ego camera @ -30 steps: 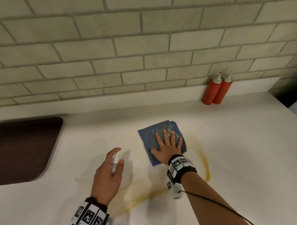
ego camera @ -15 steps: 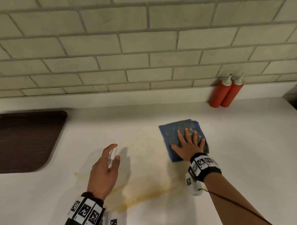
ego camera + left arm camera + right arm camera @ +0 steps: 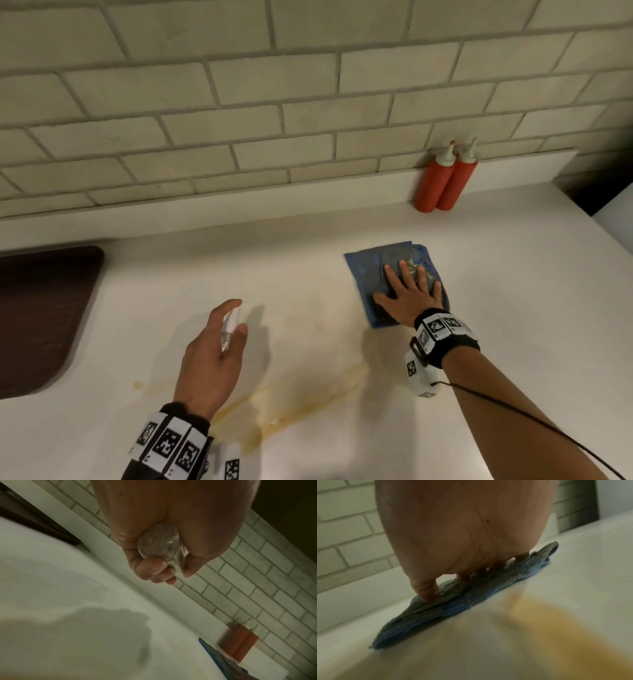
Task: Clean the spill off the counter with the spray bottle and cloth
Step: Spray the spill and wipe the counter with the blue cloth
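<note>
A yellow-brown spill [image 3: 294, 407] streaks the white counter [image 3: 513, 308] in front of me; in the right wrist view the spill [image 3: 556, 622] shows just behind the cloth. My right hand [image 3: 407, 294] presses flat, fingers spread, on a folded blue cloth [image 3: 370, 270], stained yellow near the fingertips. From the right wrist, the cloth [image 3: 471, 597] lies under thumb and fingers. My left hand [image 3: 212, 356] grips a small clear spray bottle [image 3: 228, 325], held above the counter left of the spill. The left wrist view shows the bottle's round base [image 3: 159, 540] wrapped by curled fingers.
Two red squeeze bottles [image 3: 445, 178] stand against the tiled backsplash [image 3: 239, 120] at the back right. A dark brown board or mat [image 3: 41, 315] lies at the left. The counter ends at a dark gap [image 3: 596, 192] on the far right.
My right hand has slid the cloth to the right and a little away from me, off the spill's curved streak. The left hand still holds the bottle in about the same place.
</note>
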Demonstrator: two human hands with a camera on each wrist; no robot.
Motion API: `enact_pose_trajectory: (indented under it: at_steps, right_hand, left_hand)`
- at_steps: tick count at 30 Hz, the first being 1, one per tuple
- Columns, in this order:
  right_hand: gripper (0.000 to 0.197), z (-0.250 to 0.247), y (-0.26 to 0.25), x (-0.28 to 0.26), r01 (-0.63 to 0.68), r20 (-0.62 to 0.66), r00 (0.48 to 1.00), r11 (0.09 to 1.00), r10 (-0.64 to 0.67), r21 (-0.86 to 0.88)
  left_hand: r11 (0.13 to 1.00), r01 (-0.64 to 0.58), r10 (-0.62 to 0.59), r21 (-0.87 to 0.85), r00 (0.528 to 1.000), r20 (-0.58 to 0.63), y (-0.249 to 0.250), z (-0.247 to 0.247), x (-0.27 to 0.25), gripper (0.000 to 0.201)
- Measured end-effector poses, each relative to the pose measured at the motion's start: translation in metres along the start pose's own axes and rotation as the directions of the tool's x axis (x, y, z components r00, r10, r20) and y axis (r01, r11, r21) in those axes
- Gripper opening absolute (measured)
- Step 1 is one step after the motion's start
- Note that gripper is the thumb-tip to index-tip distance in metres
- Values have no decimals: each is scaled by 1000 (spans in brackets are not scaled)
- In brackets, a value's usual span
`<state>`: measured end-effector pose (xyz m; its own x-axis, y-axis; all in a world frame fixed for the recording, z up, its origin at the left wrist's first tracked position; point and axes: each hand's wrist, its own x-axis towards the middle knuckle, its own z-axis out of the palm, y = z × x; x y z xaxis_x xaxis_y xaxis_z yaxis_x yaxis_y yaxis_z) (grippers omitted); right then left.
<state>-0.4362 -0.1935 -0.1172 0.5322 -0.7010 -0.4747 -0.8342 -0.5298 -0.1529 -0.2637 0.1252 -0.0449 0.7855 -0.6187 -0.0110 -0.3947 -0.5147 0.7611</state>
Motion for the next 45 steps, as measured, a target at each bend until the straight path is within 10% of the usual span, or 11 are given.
enact_pose_trajectory:
  at_steps: [13, 23, 34, 45]
  right_hand:
    - [91, 83, 32, -158, -139, -22, 990, 988, 141, 62]
    - [78, 55, -5, -83, -34, -30, 999, 999, 35, 40]
    - [83, 100, 51, -185, -54, -63, 996, 998, 55, 19]
    - [78, 61, 14, -86, 33, -70, 997, 999, -32, 21]
  left_hand:
    - [994, -90, 101, -69, 978, 183, 12, 36, -5, 35]
    - [995, -86, 90, -40, 991, 103, 21, 49, -16, 46]
    - [990, -113, 104, 82, 989, 102, 30, 54, -37, 34]
    - [992, -93, 87, 88, 994, 71, 19, 44, -59, 23]
